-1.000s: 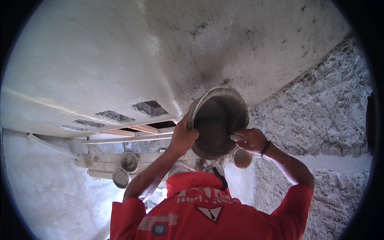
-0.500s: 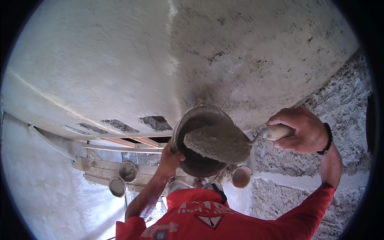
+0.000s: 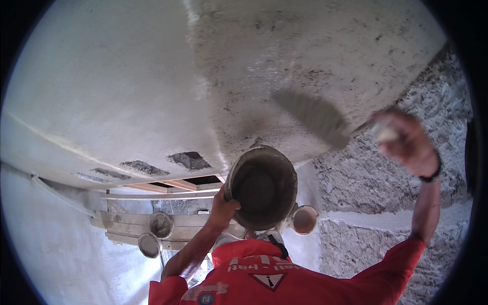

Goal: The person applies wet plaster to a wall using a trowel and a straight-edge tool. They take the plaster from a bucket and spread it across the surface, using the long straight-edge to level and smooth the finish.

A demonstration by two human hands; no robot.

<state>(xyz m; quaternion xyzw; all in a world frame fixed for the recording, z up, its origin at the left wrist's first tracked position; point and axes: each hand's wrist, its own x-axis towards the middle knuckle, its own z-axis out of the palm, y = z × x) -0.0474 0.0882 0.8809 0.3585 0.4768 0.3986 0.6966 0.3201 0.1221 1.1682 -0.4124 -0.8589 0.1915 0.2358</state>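
My left hand (image 3: 221, 211) grips the rim of a dark, mortar-coated bucket (image 3: 261, 189), whose open mouth faces the camera. My right hand (image 3: 404, 140) is raised at the right, wrapped round the pale handle of a trowel (image 3: 312, 116) and blurred by motion. The trowel's broad blade, smeared grey, is over or against the plastered surface (image 3: 127, 76) above the bucket; I cannot tell whether it touches. That surface is smooth and pale at the left, darker and mottled round the blade.
Wooden planks (image 3: 127, 222) run across below several rough holes (image 3: 189, 160) in the plaster, with small buckets (image 3: 160, 224) about them and another bucket (image 3: 304, 219) farther right. A framed opening (image 3: 201, 180) shows beside the holes. A rough wall (image 3: 386, 223) fills the right side.
The trowel has come out of the bucket with grey mortar and swung up to the right over the plastered surface. The bucket, held in my left hand, now sits lower in view.
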